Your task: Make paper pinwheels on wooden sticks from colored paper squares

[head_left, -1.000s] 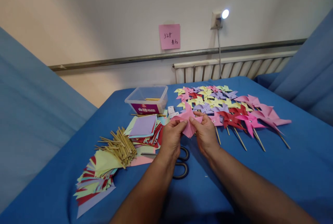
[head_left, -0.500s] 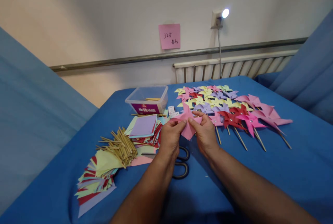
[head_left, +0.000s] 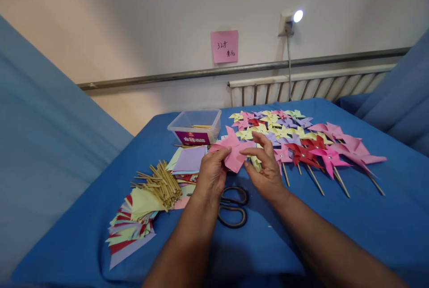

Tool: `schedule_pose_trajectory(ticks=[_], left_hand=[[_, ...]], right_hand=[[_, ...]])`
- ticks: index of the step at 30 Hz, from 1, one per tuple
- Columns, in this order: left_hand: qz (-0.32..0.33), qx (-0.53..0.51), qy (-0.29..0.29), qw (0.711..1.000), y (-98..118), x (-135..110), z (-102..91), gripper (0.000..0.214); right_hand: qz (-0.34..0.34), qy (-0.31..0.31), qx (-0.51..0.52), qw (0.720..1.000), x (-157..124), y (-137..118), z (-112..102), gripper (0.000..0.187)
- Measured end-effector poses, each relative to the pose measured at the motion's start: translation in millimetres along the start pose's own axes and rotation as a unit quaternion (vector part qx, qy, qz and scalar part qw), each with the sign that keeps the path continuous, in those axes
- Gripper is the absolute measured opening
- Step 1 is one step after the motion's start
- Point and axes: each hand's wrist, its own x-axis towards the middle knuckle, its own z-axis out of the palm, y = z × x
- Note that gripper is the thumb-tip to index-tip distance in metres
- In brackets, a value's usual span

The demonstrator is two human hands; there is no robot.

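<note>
A pink sheet of paper [head_left: 234, 156], cut and bent into a four-pointed pinwheel shape, is pinched between the thumb and fingers of my left hand [head_left: 214, 165]. My right hand [head_left: 267, 169] is at the paper's right side with its fingers apart and curved; a fingertip is close to the right point, and I cannot tell if it touches. Below the paper lie scissors [head_left: 233, 225] with black handles, their blades mostly hidden behind my left forearm. Several finished pinwheels on sticks, such as a bright pink pinwheel [head_left: 331, 157], lie beyond my right hand.
A bundle of short wooden sticks [head_left: 164, 185] and a fan of coloured paper [head_left: 134, 234] lie at the left. Square paper sheets [head_left: 190, 160] are stacked before a clear plastic box [head_left: 214, 127]. Blue cloth [head_left: 301, 243] covers the table; a radiator [head_left: 311, 87] stands behind.
My right hand has let go of the pink paper and opened, moving slightly right. My left hand still pinches the paper. The whole view has shifted a little.
</note>
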Motion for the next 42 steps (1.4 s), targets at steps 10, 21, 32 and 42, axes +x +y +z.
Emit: schedule_pose_trajectory(ticks=[10,21,32,42], left_hand=[[-0.044,0.018,-0.054,0.997,-4.8,1.2,-3.0,0.022],[-0.017,0.068,-0.023,0.997,-11.0,-6.4,5.5,0.022],[-0.019,0.085,-0.034,0.996,-16.1,0.7,1.2,0.021],[-0.017,0.092,-0.056,0.994,-18.3,2.5,-1.0,0.018]], right_hand=[[0.012,-0.026,-0.012,1.0,4.7,-2.1,-4.2,0.003],[0.115,0.034,0.054,0.991,7.6,14.7,-3.8,0.011],[0.127,0.029,0.016,0.991,11.7,9.8,-5.3,0.013],[0.137,0.036,0.017,0.99,12.1,9.3,-4.7,0.015]])
